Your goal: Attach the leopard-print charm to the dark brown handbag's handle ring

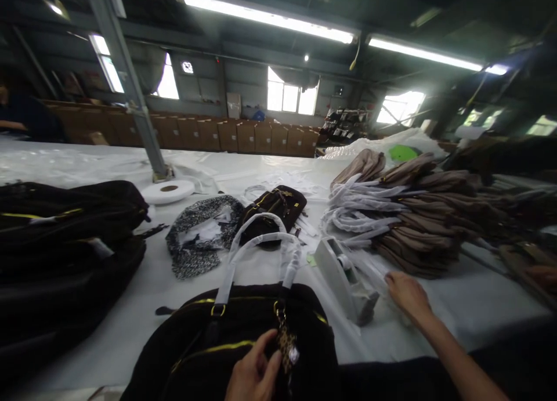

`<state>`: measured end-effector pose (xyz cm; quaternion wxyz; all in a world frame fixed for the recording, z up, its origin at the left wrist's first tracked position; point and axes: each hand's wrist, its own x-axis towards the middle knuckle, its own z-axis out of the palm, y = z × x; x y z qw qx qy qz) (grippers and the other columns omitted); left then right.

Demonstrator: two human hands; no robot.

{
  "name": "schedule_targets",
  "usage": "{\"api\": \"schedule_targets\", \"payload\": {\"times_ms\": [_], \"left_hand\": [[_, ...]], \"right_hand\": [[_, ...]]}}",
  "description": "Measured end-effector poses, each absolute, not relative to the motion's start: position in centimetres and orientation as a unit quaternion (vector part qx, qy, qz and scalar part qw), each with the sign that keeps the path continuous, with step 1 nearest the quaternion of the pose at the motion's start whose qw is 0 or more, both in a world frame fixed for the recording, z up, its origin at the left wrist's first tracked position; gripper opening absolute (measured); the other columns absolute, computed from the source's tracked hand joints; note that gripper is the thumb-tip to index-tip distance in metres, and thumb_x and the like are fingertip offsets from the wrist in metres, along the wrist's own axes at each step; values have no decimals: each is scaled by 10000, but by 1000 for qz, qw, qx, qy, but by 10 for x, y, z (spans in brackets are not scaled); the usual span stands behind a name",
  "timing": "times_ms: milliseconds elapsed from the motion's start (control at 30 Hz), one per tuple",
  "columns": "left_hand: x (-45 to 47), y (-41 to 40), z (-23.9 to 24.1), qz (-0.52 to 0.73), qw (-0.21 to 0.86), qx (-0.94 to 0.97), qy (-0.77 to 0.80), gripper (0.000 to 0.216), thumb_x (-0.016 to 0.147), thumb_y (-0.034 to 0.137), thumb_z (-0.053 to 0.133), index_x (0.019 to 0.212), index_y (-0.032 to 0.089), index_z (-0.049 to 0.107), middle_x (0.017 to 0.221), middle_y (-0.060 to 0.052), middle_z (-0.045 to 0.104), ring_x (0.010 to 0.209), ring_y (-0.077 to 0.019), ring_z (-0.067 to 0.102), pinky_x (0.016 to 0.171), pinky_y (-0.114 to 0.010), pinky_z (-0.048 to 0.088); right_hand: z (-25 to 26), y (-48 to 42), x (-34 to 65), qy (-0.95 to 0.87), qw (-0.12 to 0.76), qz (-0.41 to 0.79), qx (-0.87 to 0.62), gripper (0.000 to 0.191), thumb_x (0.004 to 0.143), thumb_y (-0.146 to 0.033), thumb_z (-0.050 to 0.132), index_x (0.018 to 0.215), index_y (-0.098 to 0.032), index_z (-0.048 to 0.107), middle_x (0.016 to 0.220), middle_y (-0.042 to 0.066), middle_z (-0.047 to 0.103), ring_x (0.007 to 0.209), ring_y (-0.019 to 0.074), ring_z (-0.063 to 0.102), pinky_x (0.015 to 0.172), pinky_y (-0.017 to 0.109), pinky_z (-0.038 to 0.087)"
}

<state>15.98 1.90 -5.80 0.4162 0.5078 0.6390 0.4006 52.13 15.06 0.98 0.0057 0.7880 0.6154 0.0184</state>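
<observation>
A black handbag with gold zips and white-wrapped handles stands directly in front of me. From its right handle ring hangs a leopard-patterned charm with a shiny clear piece. My left hand is at the charm, its thumb and index finger bent around the charm's left edge. My right hand is right of a grey tape dispenser, its fingertips pressed together beside translucent plastic. Whatever those fingertips grip is too small to make out.
Dark bags are piled at left, brown bags with wrapped handles at right. Behind the handbag lie a smaller dark bag, a speckled cloth and a white roll. A metal post rises from the table.
</observation>
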Motion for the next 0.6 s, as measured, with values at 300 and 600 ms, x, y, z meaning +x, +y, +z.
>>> {"api": "schedule_targets", "payload": {"times_ms": [300,600], "left_hand": [[162,16,-35,399,428,513,628,497,813,452,500,1224,184,578,468,70,431,455,-135,447,481,-217,358],[157,17,-28,370,475,511,613,445,842,403,459,1196,153,563,501,49,516,388,-125,453,407,-213,360]], "right_hand": [[62,165,523,640,40,30,766,171,834,-215,541,808,-177,705,806,138,697,802,268,656,595,286,358],[135,179,529,654,-34,101,749,218,886,-208,543,722,-103,641,769,78,642,783,154,624,691,291,408]]}}
